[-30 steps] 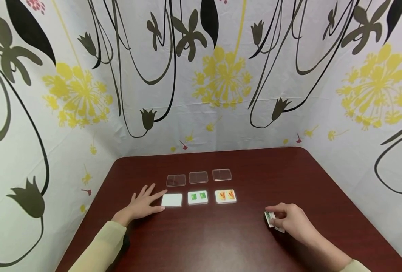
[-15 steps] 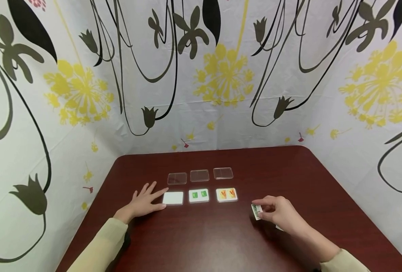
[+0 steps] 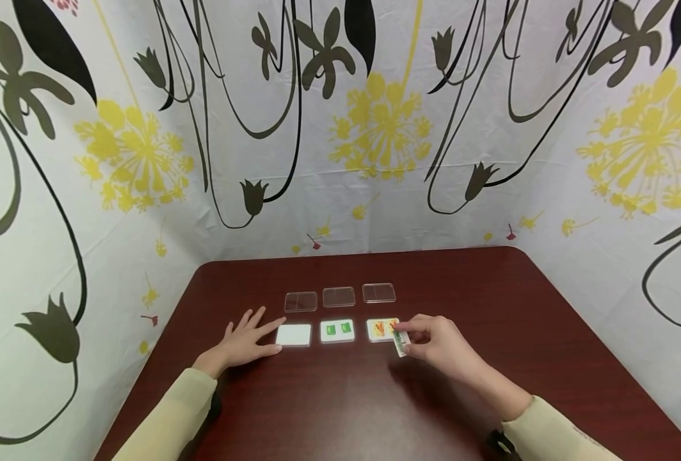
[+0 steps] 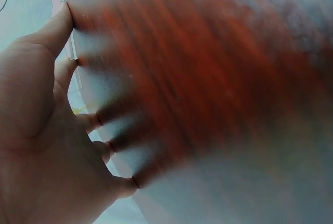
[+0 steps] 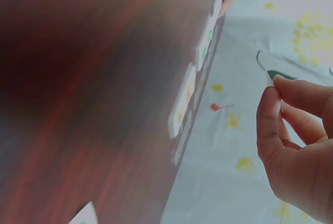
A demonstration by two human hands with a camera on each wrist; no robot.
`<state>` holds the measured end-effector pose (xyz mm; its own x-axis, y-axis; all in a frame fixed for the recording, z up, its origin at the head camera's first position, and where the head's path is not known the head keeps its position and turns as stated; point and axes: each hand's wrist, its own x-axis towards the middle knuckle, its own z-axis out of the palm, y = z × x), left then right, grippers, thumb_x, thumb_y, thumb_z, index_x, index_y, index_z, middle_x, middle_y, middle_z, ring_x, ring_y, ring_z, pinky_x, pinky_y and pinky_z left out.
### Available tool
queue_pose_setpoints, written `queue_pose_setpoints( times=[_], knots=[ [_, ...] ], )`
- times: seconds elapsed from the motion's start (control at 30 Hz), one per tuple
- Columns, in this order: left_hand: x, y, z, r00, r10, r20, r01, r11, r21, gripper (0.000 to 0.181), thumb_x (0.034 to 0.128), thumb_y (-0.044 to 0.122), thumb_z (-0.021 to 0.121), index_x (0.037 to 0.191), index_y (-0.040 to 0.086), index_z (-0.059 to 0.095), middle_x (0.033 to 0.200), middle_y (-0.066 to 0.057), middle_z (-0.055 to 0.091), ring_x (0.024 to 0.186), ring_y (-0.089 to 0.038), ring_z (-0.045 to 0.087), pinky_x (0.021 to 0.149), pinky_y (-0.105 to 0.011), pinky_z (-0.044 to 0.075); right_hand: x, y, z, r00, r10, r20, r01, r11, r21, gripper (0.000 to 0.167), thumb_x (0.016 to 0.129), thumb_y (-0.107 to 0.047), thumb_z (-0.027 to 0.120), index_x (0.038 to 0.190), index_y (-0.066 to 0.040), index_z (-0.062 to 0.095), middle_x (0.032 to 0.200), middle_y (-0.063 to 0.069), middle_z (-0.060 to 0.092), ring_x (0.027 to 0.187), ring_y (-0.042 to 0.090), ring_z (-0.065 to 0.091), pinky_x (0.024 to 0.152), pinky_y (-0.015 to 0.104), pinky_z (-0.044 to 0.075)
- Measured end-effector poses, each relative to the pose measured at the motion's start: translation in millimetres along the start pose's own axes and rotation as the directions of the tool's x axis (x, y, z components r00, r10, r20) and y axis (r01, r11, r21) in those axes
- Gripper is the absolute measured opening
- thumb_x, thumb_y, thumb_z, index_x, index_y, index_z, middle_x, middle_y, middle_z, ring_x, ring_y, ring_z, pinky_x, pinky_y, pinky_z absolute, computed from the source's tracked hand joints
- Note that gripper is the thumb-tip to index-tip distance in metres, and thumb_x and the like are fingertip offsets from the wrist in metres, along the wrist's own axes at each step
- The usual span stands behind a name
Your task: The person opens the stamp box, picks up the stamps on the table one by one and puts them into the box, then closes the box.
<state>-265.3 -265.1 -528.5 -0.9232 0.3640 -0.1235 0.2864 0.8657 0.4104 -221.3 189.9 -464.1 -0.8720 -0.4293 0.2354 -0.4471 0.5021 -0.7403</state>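
Observation:
My left hand (image 3: pixel 242 342) lies spread on the table, its thumb and index fingertip against the left edge of a plain white flat case (image 3: pixel 293 335). My right hand (image 3: pixel 444 342) pinches a small white card (image 3: pixel 400 343) with green print between thumb and fingers. That card is held tilted, and from the head it overlaps the right side of a case with two orange pictures (image 3: pixel 378 329). Between these cases sits another with two green pictures (image 3: pixel 337 330). In the right wrist view the pinched card shows only as a thin edge at the fingertips.
Behind the cases, three clear plastic rectangles (image 3: pixel 338 296) form a row. Another small white card (image 5: pixel 86 215) lies on the dark red table (image 3: pixel 317 410), at the bottom of the right wrist view. A patterned cloth (image 3: pixel 340 218) hangs beyond the table's far edge.
My right hand has lifted the green-printed card off the right part of the table and carried it left to the orange-picture case. My left hand has stayed in place.

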Motion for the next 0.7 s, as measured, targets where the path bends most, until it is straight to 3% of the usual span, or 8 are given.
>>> queue_pose_setpoints(
  times=[0.27,0.43,0.5,0.67,0.7],
  knots=[
    [-0.5,1.2,-1.5,1.000,0.003,-0.002,-0.003,1.000,0.016,0.074,0.0941,0.061,0.060,0.158,0.033,0.035,0.167,-0.020,0.007,0.149,-0.050,0.001,0.106,-0.079,0.003,24.3,-20.8,22.3,1.000,-0.012,0.014,0.012,1.000,0.005,0.037,0.082,-0.001,0.076,0.116,-0.016,0.077,0.100,-0.006,0.070,0.076,0.008,0.068,0.064,0.028,0.055],
    [-2.0,5.3,-3.1,1.000,-0.006,0.002,0.006,0.999,0.037,0.074,0.0939,0.063,0.058,0.158,0.035,0.035,0.167,-0.018,0.008,0.150,-0.048,0.001,0.108,-0.077,0.004,40.4,-31.0,36.5,0.999,-0.028,0.020,0.028,0.999,0.024,0.037,0.081,0.000,0.076,0.114,-0.015,0.077,0.109,-0.001,0.071,0.075,0.009,0.070,0.063,0.028,0.056],
    [-3.2,7.0,-3.4,1.000,-0.003,-0.003,0.003,0.999,0.035,0.074,0.0937,0.062,0.059,0.158,0.033,0.036,0.167,-0.019,0.009,0.149,-0.049,0.002,0.107,-0.078,0.005,47.6,-34.9,41.9,0.999,-0.036,0.016,0.035,0.999,0.019,0.036,0.081,-0.001,0.077,0.113,-0.016,0.078,0.110,0.000,0.071,0.081,0.010,0.070,0.063,0.027,0.056],
    [-4.6,6.7,-3.7,1.000,-0.009,-0.006,0.009,0.999,0.031,0.074,0.0938,0.061,0.060,0.158,0.032,0.036,0.167,-0.019,0.009,0.149,-0.050,0.002,0.107,-0.077,0.005,65.9,-46.4,53.3,0.998,-0.056,0.025,0.056,0.998,0.000,0.034,0.082,-0.005,0.080,0.114,-0.016,0.078,0.099,-0.004,0.071,0.079,0.010,0.067,0.062,0.027,0.054],
    [-4.5,5.8,-4.0,1.000,-0.012,-0.004,0.012,0.999,0.032,0.075,0.0938,0.062,0.060,0.158,0.032,0.036,0.167,-0.019,0.008,0.150,-0.049,0.002,0.108,-0.077,0.005,69.2,-48.9,55.4,0.997,-0.063,0.033,0.063,0.998,0.001,0.034,0.082,-0.005,0.080,0.115,-0.014,0.078,0.097,-0.004,0.070,0.073,0.010,0.066,0.062,0.027,0.054]
  ],
)
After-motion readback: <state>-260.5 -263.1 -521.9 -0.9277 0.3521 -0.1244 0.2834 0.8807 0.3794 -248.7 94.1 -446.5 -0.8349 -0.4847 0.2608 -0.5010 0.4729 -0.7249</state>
